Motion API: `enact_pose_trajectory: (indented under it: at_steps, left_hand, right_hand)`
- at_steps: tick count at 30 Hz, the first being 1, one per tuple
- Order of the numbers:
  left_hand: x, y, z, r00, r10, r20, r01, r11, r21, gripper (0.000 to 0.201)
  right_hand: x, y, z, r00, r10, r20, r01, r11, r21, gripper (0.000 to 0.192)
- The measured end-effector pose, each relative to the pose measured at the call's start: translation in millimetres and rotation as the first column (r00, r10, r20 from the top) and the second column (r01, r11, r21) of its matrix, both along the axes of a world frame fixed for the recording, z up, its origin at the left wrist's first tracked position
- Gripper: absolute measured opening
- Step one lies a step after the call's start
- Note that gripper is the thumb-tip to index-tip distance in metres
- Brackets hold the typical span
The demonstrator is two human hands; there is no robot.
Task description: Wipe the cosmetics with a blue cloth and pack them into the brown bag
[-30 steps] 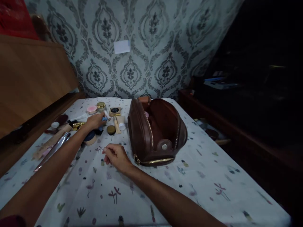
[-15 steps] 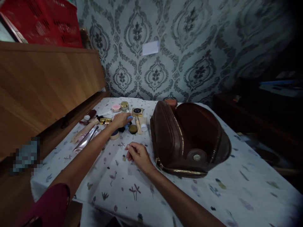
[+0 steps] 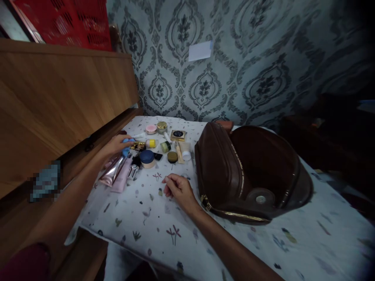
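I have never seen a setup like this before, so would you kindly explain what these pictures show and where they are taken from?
There is no machine here: a person is working with two bare hands. The view comes from one camera worn on the person's head, looking forward and down. A patterned white cloth covers the surface. On it, to the right, sits an open brown bag. To the left lie small tubes and containers, among them a jar with a blue lid, a pink round container and a shiny pink tube. The left hand appears to hold a blue item, too small to identify. The right hand is loosely curled near the bag, with nothing visible in it.
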State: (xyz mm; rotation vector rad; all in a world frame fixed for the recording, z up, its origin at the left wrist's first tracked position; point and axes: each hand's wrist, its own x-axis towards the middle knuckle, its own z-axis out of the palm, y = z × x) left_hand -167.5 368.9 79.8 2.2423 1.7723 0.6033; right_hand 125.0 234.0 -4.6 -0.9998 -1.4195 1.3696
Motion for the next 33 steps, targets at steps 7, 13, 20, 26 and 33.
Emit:
enact_pose_trajectory:
  at_steps: [7,13,20,26,33]
  left_hand:
    - [-32,-42,-29.5,0.991,0.1,-0.092,-0.1,0.995,0.005,0.056]
    - [-2,-56,-35.5,0.964,0.166,-0.208,-0.151,0.985,0.086,0.042]
    - [33,-60,-35.3,0.957,0.068,-0.282,-0.048,0.996,0.076,0.038]
    - [33,-48,-32.1,0.929,0.184,-0.322,-0.151,0.981,0.125,0.034]
    - [20,-48,-31.6,0.91,0.293,-0.293,-0.252,0.953,0.171,0.032]
  right_hand:
    - [1,1,-1.7,1.0,0.01,0.003,-0.01,1.0,-0.002,0.038]
    - [0,1,-3.3,1.0,0.01,0.01,-0.01,1.0,0.002,0.042]
    - [1,1,-2.9,1.0,0.022,0.013,-0.021,0.999,-0.036,0.049]
    - [1,0,1.1,0.999,0.021,0.029,-0.02,0.999,-0.035,0.051]
    - [1,-1,2.1,1.0,0.013,0.012,-0.013,1.0,-0.02,0.05]
